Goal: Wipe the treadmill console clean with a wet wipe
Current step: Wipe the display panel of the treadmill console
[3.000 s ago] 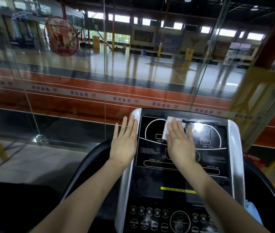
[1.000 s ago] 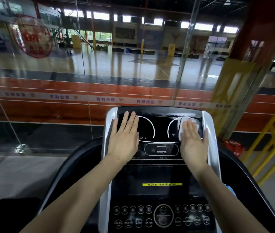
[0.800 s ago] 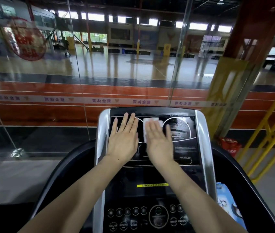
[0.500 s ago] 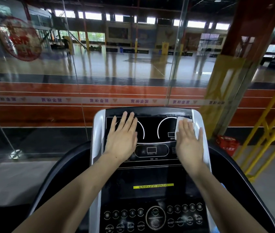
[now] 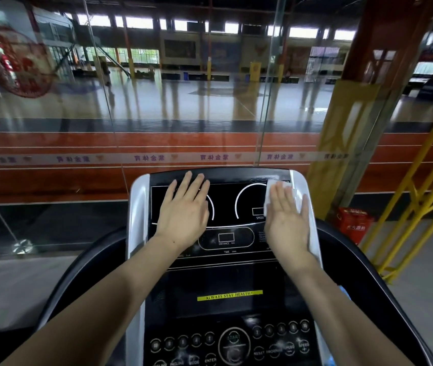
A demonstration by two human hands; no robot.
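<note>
The black treadmill console with silver side rails fills the lower middle of the view. My left hand lies flat on the upper left of the display panel, fingers slightly spread, holding nothing. My right hand lies flat on the upper right of the panel, pressing a white wet wipe against it. The wipe shows beyond the fingertips and at both sides of the hand, reaching the silver right rail. A yellow label and rows of round buttons lie lower on the console.
A glass wall stands right behind the console, with a sports hall beyond. Black curved handrails flank the console. A yellow metal frame and a red crate are at the right. A blue packet peeks by my right forearm.
My right hand has swept the wipe from the panel's right side to its middle and back to the upper right corner. My left hand has stayed flat on the left of the display.
</note>
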